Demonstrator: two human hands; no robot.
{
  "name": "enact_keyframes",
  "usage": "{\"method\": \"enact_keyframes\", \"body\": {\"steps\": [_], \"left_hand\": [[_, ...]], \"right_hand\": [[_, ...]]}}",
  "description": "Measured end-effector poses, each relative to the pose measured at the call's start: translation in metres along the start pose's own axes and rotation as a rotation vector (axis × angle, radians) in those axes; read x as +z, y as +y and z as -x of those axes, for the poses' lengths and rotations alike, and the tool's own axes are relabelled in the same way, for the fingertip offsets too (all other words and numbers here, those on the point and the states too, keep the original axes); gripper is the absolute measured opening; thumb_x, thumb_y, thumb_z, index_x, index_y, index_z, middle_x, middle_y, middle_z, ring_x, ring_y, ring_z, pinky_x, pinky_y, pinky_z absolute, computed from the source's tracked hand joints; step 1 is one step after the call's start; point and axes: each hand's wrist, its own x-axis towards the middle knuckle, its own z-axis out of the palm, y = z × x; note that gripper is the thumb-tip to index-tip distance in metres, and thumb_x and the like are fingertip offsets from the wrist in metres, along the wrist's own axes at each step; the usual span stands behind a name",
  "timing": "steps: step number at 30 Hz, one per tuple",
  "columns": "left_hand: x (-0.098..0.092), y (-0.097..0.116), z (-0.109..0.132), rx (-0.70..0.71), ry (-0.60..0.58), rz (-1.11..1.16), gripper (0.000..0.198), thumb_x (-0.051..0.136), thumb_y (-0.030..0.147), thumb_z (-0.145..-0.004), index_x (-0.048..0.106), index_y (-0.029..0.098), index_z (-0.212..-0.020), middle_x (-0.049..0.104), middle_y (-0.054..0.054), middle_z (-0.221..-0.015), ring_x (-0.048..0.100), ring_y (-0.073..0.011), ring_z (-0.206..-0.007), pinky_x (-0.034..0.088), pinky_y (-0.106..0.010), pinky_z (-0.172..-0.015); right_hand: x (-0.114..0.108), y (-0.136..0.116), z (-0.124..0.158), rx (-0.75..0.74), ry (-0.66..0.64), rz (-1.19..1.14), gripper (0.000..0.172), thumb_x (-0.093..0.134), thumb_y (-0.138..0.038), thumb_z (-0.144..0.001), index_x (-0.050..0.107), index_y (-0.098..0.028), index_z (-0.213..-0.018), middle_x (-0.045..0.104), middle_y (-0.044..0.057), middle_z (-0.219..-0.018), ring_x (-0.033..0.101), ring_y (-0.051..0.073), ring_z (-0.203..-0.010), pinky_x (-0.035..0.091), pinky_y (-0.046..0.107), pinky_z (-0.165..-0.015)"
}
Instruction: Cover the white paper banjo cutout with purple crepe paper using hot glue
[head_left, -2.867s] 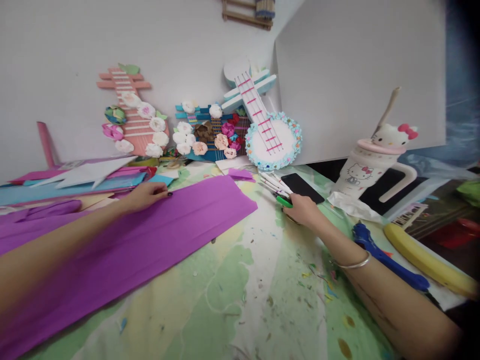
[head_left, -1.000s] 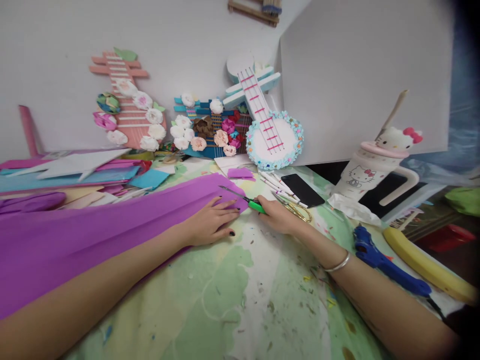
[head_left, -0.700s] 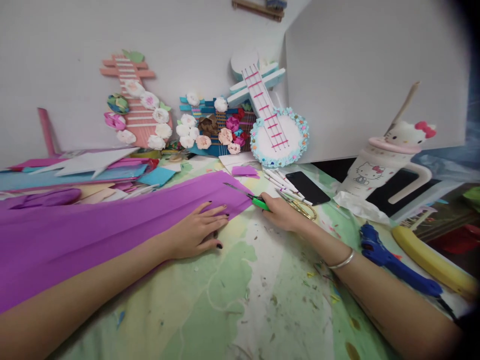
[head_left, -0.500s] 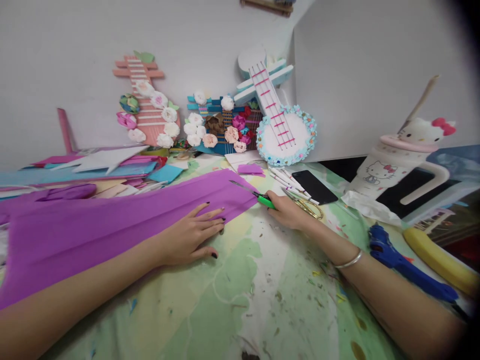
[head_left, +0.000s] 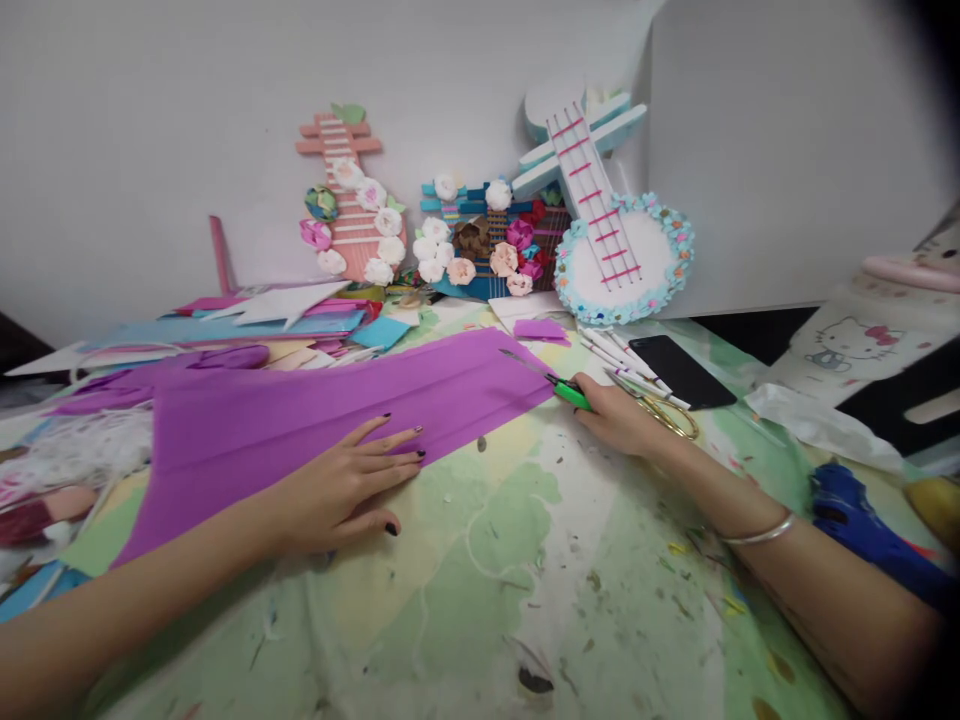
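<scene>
A long sheet of purple crepe paper point(head_left: 300, 410) lies across the table, faintly creased lengthwise. My left hand point(head_left: 349, 485) rests flat on its near edge, fingers spread and pointing right. By the paper's right end, my right hand point(head_left: 619, 415) is closed around scissors point(head_left: 571, 394) with green and black handles. Their blade points left over the paper's right end; I cannot tell whether the blades are apart. A small purple paper stack point(head_left: 540, 330) sits just beyond. Gold-handled scissors point(head_left: 675, 418) lie beside my right hand, partly hidden by it.
White sticks point(head_left: 622, 360) and a black phone point(head_left: 682, 370) lie right of the paper. Farther right are a tumbler point(head_left: 847, 345) and a blue glue gun point(head_left: 862, 525). Decorated guitar-shaped crafts point(head_left: 626, 250) lean against the wall. Paper sheets point(head_left: 247, 325) pile up at left.
The view has turned left, so everything sits farther right in it. My left hand has slid left along the purple paper. My right hand stays with the scissors at the paper's right end.
</scene>
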Motion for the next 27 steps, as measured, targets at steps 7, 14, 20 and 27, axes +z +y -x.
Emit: {"method": "enact_keyframes", "body": {"steps": [7, 14, 20, 27], "left_hand": [[-0.001, 0.006, 0.036, -0.061, -0.012, 0.021, 0.059, 0.049, 0.046, -0.089, 0.036, 0.025, -0.142, 0.044, -0.005, -0.143, 0.031, -0.0250, -0.138, 0.006, -0.045, -0.117], [0.001, 0.011, 0.074, -0.163, -0.002, 0.014, 0.059, 0.051, 0.043, -0.089, 0.034, 0.027, -0.143, 0.043, -0.004, -0.145, 0.030, -0.0246, -0.138, 0.010, -0.047, -0.117], [0.003, 0.020, 0.103, -0.235, 0.016, -0.001, 0.060, 0.052, 0.042, -0.089, 0.032, 0.027, -0.144, 0.044, -0.006, -0.144, 0.033, -0.0246, -0.137, 0.014, -0.047, -0.117], [0.004, 0.028, 0.143, -0.334, 0.072, 0.017, 0.056, 0.054, 0.040, -0.088, 0.038, 0.028, -0.141, 0.048, -0.007, -0.141, 0.038, -0.0256, -0.134, 0.020, -0.049, -0.115]], "right_hand": [[0.003, 0.003, -0.001, 0.004, -0.003, 0.023, 0.014, 0.042, -0.018, -0.080, 0.040, -0.021, -0.093, 0.055, 0.004, -0.072, 0.054, 0.021, -0.066, 0.029, 0.026, -0.057], [0.002, 0.001, -0.002, 0.009, 0.015, -0.003, 0.009, 0.042, -0.022, -0.079, 0.038, -0.022, -0.087, 0.050, 0.001, -0.064, 0.051, 0.020, -0.058, 0.028, 0.026, -0.055], [0.002, -0.001, -0.002, 0.032, 0.012, -0.036, 0.010, 0.043, -0.026, -0.077, 0.036, -0.024, -0.084, 0.048, 0.000, -0.062, 0.051, 0.021, -0.058, 0.029, 0.027, -0.055], [0.002, -0.002, -0.002, 0.036, -0.011, -0.073, 0.012, 0.044, -0.021, -0.078, 0.035, -0.024, -0.085, 0.052, 0.004, -0.064, 0.052, 0.023, -0.060, 0.030, 0.030, -0.056]]}}
